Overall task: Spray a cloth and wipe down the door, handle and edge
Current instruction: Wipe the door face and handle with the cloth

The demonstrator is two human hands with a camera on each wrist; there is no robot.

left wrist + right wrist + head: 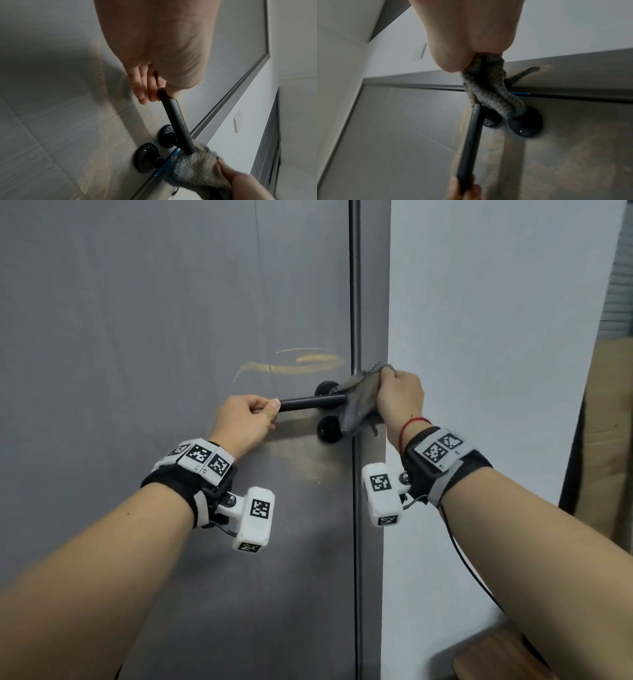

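A grey door [137, 320] fills the head view, with a black lever handle [311, 402] near its right edge [356, 302]. My left hand [245, 419] grips the free end of the handle [175, 119]. My right hand [399, 398] clutches a grey cloth [359, 402], bunched against the handle's pivot end and the door edge. The cloth [489, 93] hangs from my fist over the round lock plate [527, 124]. In the left wrist view the cloth [193, 167] covers the end of the handle by the door edge. Yellowish smears [298, 364] mark the door above the handle.
A second black round plate [329, 429] sits below the handle. A white wall [496, 337] stands to the right of the door frame, with a light switch [238, 121] on it. Brown cardboard [606, 440] leans at far right, and a wooden surface [496, 659] lies bottom right.
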